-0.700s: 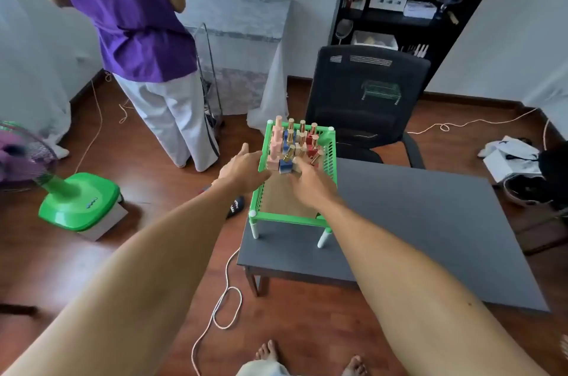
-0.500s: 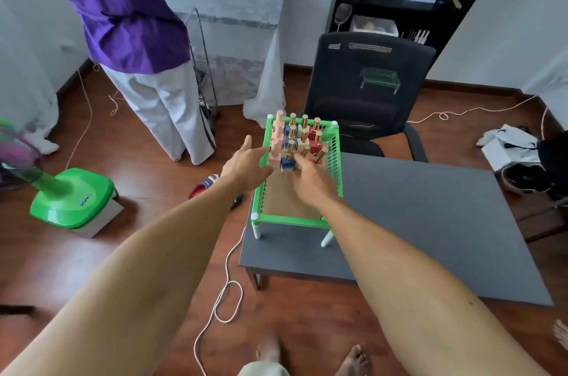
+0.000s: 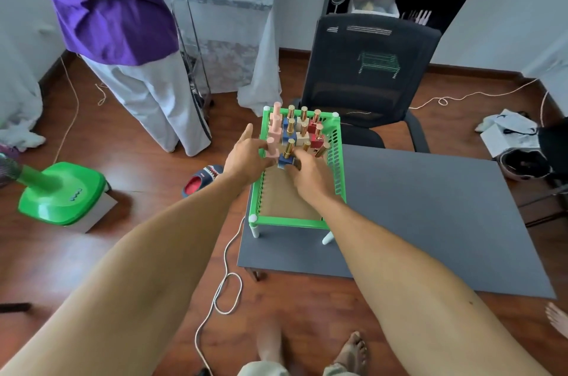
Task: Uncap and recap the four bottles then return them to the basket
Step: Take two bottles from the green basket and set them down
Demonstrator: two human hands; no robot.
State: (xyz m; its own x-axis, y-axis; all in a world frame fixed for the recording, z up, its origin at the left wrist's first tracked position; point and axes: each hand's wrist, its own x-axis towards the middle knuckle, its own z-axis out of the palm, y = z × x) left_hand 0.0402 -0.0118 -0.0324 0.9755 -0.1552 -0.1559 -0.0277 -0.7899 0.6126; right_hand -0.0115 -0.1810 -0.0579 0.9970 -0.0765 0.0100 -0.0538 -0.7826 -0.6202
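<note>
Now both hands reach into the basket [image 3: 339, 166], which sits on the table's [image 3: 430, 216] near-left corner. Bottles [image 3: 302, 133] stand clustered at the basket's far end. Left hand [image 3: 244, 157]: fingers spread, touching the pink bottle [image 3: 272, 146] at the basket's left wall, grip unclear. Right hand [image 3: 310, 174] seems closed on the blue bottle [image 3: 285, 157]. Step: picking out bottles. Next: lift clear without toppling neighbours, then uncap.
</note>
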